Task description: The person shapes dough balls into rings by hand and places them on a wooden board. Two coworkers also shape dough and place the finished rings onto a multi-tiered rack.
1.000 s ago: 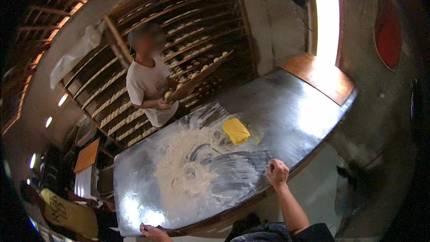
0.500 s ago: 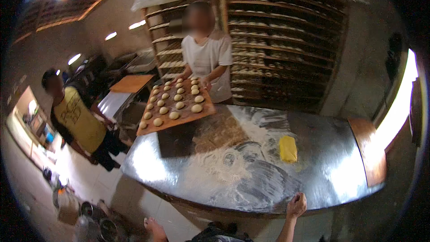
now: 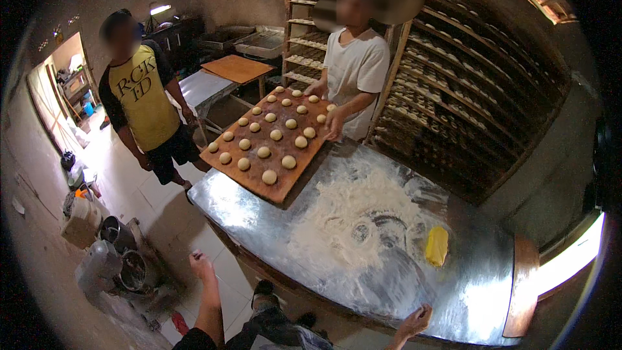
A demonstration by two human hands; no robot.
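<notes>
My left hand [image 3: 203,266] hangs over the floor, off the near left side of the metal-topped table [image 3: 466,285]. Its fingers are curled in, and anything inside them is hidden. Over the table's near edge, my right hand [image 3: 415,322] is also closed, its palm out of sight. Beyond it lies a yellow block [image 3: 437,246] that looks wrapped. White flour [image 3: 337,233] is spread across the middle of the tabletop. Opposite me, a person in a white shirt [image 3: 355,58] holds a brown board [image 3: 256,185] with rows of round dough balls [image 3: 276,135].
Tall racks [image 3: 466,84] stacked with dough trays stand behind that person. Another person in a yellow shirt [image 3: 144,91] stands at the left. Pots [image 3: 134,269] sit on the floor at lower left. A wooden panel [image 3: 520,285] borders the table's right end.
The view has swung left and tilted. My left hand has risen further into view. The dough board has shifted relative to the table, uncovering more of the flour. The yellow-shirted person appears closer.
</notes>
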